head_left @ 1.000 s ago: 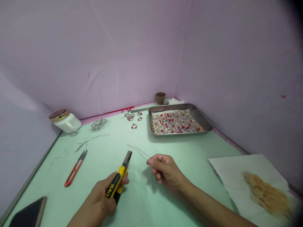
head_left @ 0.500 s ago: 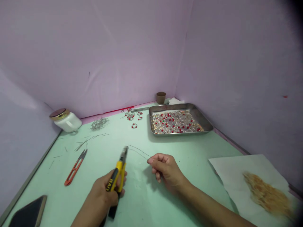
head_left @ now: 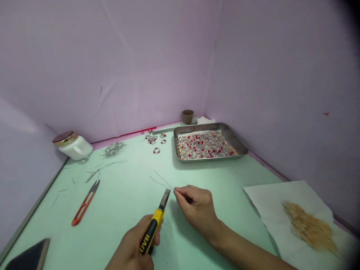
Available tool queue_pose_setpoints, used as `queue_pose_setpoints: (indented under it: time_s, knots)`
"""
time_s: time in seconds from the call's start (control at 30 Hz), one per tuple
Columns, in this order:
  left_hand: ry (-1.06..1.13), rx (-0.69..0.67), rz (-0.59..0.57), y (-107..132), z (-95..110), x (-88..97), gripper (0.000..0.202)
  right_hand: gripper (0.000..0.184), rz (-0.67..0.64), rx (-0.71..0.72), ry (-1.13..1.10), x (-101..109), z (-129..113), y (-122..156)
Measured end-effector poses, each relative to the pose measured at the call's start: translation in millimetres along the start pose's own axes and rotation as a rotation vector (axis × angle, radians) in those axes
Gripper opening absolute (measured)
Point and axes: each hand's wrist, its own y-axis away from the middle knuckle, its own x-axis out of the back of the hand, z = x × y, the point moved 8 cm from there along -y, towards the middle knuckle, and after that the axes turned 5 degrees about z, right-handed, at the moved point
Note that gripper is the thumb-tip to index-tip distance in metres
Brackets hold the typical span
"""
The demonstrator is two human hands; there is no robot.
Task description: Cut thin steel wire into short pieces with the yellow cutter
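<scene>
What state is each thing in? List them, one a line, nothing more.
Pliers: gripped by the left hand; jaws open or shut, cannot tell.
Held wire: pinched by the right hand, two strands sticking out.
Red snips: lying down, blades apart.
White jar: lid on.
Metal tray: holding loose beads.
Brown cup: upright.
Wire pile: tangled.
Beaded rings: lying, several bunched.
White paper: spread out.
Phone: screen dark, partly out of frame.
</scene>
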Motion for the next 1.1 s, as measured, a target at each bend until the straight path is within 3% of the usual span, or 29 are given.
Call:
queue_pose_setpoints:
  time_s: [0.13,0.2,0.27,0.33,0.4,0.5,0.6,0.7,0.83,0.9,1.1]
  knots:
    - [-0.006,-0.028,0.000,1,9,-1.3,0.028,0.022,-0.053,0.244,0.139,-4,-10,9]
    - [-0.051,-0.008,0.030,3,12,-0.2,0.023,0.022,-0.072,0.259,0.147,-5,-10,10]
    - [-0.098,-0.012,0.066,4,16,2.5,0.021,0.020,-0.101,0.189,0.073,-7,-8,9]
    - [-0.124,-0.038,0.100,4,21,7.3,0.021,0.026,-0.157,-0.014,-0.106,-12,1,5]
    - [-0.130,-0.045,0.107,4,23,12.2,0.021,0.041,-0.244,-0.324,-0.398,-23,15,5]
    - [-0.141,-0.077,0.075,5,27,15.8,0.018,0.047,-0.448,-0.751,-0.847,-46,23,17]
    - [-0.159,-0.117,0.083,7,33,17.8,0.017,0.045,-0.622,-0.937,-1.010,-56,22,27]
    - [-0.178,-0.128,0.087,8,35,16.5,0.013,0.031,-0.596,-0.920,-0.988,-54,26,25]
    - [-0.184,-0.096,0.092,5,28,16.6,0.011,0.024,-0.341,-0.766,-0.838,-38,30,12]
    - [-0.186,-0.092,0.084,3,25,16.5,0.012,0.024,-0.277,-0.715,-0.784,-33,29,8]
    - [-0.228,-0.099,0.012,3,23,11.9,0.018,0.029,-0.334,-0.729,-0.753,-36,28,8]
